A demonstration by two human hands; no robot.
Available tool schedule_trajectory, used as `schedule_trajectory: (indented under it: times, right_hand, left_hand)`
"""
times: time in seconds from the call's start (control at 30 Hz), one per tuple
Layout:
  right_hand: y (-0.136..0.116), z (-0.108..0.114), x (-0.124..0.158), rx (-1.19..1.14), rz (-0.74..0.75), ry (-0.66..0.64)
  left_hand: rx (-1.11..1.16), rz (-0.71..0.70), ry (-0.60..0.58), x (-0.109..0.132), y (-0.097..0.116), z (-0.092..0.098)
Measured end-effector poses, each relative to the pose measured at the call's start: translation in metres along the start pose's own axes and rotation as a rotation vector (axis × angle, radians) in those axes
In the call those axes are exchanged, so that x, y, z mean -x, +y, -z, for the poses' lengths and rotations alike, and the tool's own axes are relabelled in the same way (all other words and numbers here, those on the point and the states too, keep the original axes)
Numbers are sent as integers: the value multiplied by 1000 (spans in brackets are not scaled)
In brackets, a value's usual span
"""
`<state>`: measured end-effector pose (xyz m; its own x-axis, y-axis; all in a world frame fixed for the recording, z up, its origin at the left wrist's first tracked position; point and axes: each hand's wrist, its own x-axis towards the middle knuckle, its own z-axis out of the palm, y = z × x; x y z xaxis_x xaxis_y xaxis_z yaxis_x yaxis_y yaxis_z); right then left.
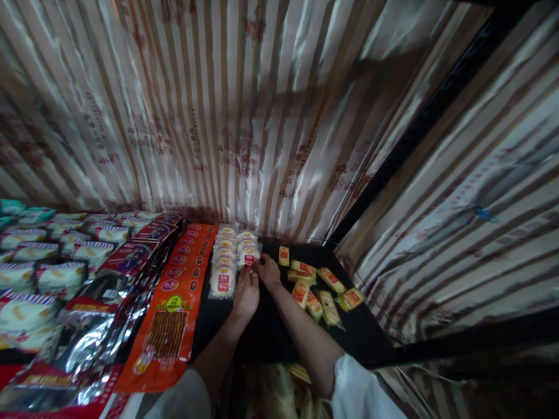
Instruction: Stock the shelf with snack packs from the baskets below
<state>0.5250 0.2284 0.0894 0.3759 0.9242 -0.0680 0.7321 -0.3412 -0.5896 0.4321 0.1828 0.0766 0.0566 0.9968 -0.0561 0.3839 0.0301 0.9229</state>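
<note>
Both my hands meet at the front of a short row of clear packets of round white crackers on the black shelf. My left hand (pixel 247 294) has its fingertips closed on the lower edge of a cracker packet (pixel 249 258) with a red label. At the packet's right side, my right hand (pixel 267 271) pinches its edge with bent fingers. Beside it on the left, another row of cracker packets (pixel 223 281) overlaps from back to front. The fingertips partly cover the packet between my hands.
To the right lie several loose yellow-wrapped snack bars (pixel 300 293) on the black shelf (pixel 362 334). A long orange snack packet (pixel 172 308) lies left of the crackers, with dark shiny packets (pixel 102 305) beyond it. Striped sheeting (pixel 244 116) hangs behind, and a dark post (pixel 419 128) slants at right.
</note>
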Motion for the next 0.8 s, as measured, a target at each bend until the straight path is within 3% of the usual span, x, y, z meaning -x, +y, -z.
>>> schedule_trajectory:
  times: [0.1,0.33,0.53,0.67,0.8]
  right_hand:
    - [0,-2,-2,7,10,-8]
    - [3,-7,-7,-16,47,15]
    - [6,-11,-3,-28,33,68]
    - [9,-11,13,-108,65,189]
    - [18,-6,41,-180,157,213]
  left_hand:
    - [-33,36,4,-2,3,-1]
    - [-36,-59,-35,-8,1,0]
    - [-54,-62,6,-7,2,-1]
    - [-74,-27,31,6,8,2]
    - [-128,-58,73,36,11,4]
